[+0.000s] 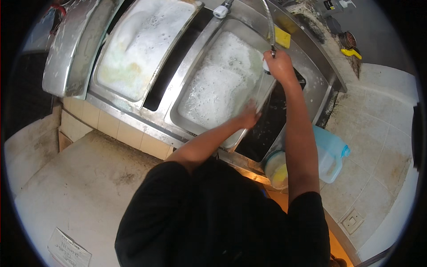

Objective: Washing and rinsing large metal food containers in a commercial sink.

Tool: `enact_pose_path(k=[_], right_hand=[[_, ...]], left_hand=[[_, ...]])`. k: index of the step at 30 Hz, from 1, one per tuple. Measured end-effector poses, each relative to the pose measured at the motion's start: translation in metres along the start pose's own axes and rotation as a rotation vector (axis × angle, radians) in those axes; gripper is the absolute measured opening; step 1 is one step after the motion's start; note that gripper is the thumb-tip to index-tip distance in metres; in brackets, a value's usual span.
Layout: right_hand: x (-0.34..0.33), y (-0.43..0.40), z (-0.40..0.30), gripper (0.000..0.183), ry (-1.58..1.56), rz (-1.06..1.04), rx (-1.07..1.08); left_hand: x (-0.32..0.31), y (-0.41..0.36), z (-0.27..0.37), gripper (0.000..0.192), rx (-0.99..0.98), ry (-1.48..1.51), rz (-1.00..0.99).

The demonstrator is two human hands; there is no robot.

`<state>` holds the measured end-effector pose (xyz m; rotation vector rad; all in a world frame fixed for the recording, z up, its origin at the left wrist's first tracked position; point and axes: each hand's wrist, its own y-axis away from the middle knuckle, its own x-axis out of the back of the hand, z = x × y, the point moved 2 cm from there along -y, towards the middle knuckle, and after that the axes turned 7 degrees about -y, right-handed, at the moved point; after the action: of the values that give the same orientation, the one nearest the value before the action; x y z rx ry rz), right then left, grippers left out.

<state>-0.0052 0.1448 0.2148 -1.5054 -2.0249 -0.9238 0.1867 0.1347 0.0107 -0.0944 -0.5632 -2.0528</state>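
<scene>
My right hand is closed around a white spray nozzle on a coiled metal hose, held over the right side of a steel pan. Water streams down from the nozzle. Foamy water fills much of that pan. My left hand is blurred by motion at the pan's near right side, under the spray. Whether it touches the wall or grips anything cannot be seen. To the left, a second steel pan holds thick white suds.
A yellow sponge lies behind my right hand. Dark sink basins show beside the pans. At right are a tub with something yellow and a pale blue plastic jug. A steel container stands tilted at far left.
</scene>
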Motion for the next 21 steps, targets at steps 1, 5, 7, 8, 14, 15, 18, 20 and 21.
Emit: enact_pose_path(k=[1,5,7,8,14,15,18,20,21], right_hand=[[0.000,0.000,0.007,0.040,0.003,0.000,-0.003],[-0.016,-0.001,-0.013,0.041,0.100,0.002,0.102],[-0.014,0.001,-0.011,0.043,0.171,0.065,0.121],[-0.016,-0.002,-0.005,0.045,0.203,0.074,0.120],[-0.013,-0.008,0.010,0.046,0.248,0.056,0.102],[-0.016,-0.007,0.007,0.046,0.242,0.053,0.103],[-0.024,-0.003,0.003,0.046,0.188,0.041,0.125],[-0.028,0.001,0.002,0.046,0.150,0.088,0.182],[-0.028,0.003,0.000,0.046,0.144,0.097,0.177]], left_hand=[[0.014,-0.013,0.018,0.065,-0.058,0.009,0.022],[-0.004,-0.016,-0.010,0.062,-0.208,-0.592,0.368],[-0.013,0.004,-0.012,0.049,0.015,-0.459,0.196],[-0.014,0.020,-0.010,0.049,0.026,-0.457,0.194],[-0.017,0.119,0.012,0.025,0.073,-0.570,-0.246],[-0.017,0.121,0.012,0.024,0.103,-0.574,-0.216],[-0.016,0.123,0.016,0.025,0.130,-0.619,-0.196],[-0.013,0.126,0.023,0.025,0.125,-0.661,-0.208],[-0.011,0.130,0.023,0.027,0.122,-0.665,-0.207]])
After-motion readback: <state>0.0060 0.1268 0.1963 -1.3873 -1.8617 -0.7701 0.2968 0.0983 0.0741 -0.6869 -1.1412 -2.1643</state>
